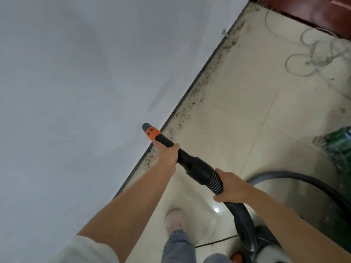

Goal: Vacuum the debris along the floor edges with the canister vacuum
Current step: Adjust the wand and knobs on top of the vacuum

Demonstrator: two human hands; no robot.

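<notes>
Left hand (pixel 167 156) grips the black wand (pixel 171 147); right hand (pixel 230 185) holds the ribbed hose (pixel 215 182). Nozzle tip (pixel 147 128) points toward 11 o'clock, apparently off the floor. Debris line (pixel 201 88) runs toward 1 o'clock along the baseboard. Risks: suction missing the grit; loose cord (pixel 311 56) at 2 o'clock snagging.

I count two hands (pixel 167 155), one vacuum hose (pixel 214 182), one shoe (pixel 175 221), one wire tangle (pixel 315 52).
</notes>
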